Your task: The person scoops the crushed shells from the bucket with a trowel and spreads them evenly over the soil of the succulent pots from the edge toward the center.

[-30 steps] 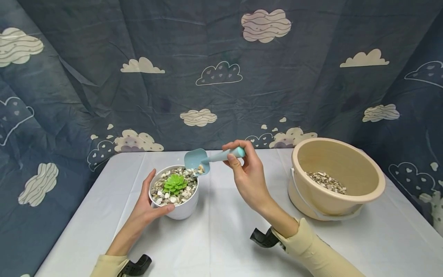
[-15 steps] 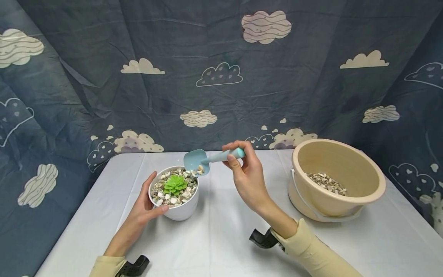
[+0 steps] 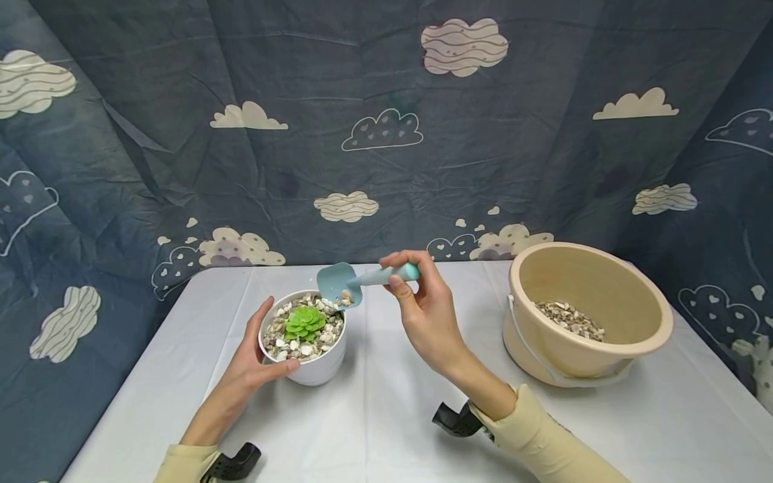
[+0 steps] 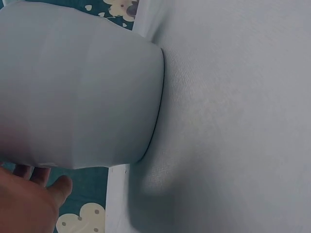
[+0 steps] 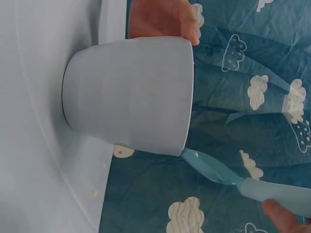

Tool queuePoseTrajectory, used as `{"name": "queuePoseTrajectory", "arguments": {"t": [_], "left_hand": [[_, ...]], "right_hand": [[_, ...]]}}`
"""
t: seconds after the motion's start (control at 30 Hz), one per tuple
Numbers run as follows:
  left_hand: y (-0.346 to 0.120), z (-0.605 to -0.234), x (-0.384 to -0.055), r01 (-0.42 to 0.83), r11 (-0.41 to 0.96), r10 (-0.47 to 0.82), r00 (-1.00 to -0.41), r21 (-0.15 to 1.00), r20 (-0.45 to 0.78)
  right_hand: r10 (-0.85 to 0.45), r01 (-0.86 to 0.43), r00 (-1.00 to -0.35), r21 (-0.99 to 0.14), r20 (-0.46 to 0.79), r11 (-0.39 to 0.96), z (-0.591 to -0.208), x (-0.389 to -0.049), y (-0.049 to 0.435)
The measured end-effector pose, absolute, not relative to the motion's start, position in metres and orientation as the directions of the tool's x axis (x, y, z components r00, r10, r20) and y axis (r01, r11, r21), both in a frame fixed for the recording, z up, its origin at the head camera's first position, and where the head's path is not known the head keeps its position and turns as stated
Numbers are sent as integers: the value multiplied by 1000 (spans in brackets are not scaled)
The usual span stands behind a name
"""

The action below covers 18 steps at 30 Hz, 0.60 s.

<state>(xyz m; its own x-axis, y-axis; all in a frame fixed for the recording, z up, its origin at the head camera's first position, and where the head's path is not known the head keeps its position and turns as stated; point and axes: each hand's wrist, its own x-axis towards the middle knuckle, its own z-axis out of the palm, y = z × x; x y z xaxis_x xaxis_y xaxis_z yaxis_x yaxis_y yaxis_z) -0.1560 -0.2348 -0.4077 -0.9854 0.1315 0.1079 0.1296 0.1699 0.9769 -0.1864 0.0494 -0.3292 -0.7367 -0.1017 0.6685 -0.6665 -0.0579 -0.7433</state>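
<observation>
A white flower pot [image 3: 320, 370] holds a green succulent [image 3: 304, 323] among pale pebbles [image 3: 284, 343]. My left hand [image 3: 247, 362] steadies the pot from the left, thumb on its near side and fingers round its far left side. Between right thumb and fingers, my right hand [image 3: 430, 315] grips the handle of a light blue garden trowel [image 3: 339, 276]. The blade tilts over the pot's right rim with a few pebbles near its tip. From the right wrist, the trowel blade [image 5: 211, 169] appears at the rim of the pot [image 5: 131, 92].
A beige bucket [image 3: 640, 282] with a white handle stands at the right, pebbles [image 3: 570, 318] in its bottom. White cloth covers the table [image 3: 386, 402]. A dark curtain [image 3: 290, 60] with cloud prints hangs behind its back edge.
My right hand has shifted slightly left and down, taking the trowel a little further over the pot. The left thumb has slid slightly left along the pot.
</observation>
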Motion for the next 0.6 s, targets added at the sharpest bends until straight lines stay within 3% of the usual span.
{"name": "queuePoseTrajectory", "arguments": {"t": [0.37,0.6], "left_hand": [[-237,-408,-155,122,107,177,-979,987,102],[-239,-410,-156,147,79,186,-974,986,130]], "right_hand": [[-151,-700,-698,-711,700,-58,-327,-181,50],[-193,-753,-634,-655,749,-68,-327,-180,52]]}}
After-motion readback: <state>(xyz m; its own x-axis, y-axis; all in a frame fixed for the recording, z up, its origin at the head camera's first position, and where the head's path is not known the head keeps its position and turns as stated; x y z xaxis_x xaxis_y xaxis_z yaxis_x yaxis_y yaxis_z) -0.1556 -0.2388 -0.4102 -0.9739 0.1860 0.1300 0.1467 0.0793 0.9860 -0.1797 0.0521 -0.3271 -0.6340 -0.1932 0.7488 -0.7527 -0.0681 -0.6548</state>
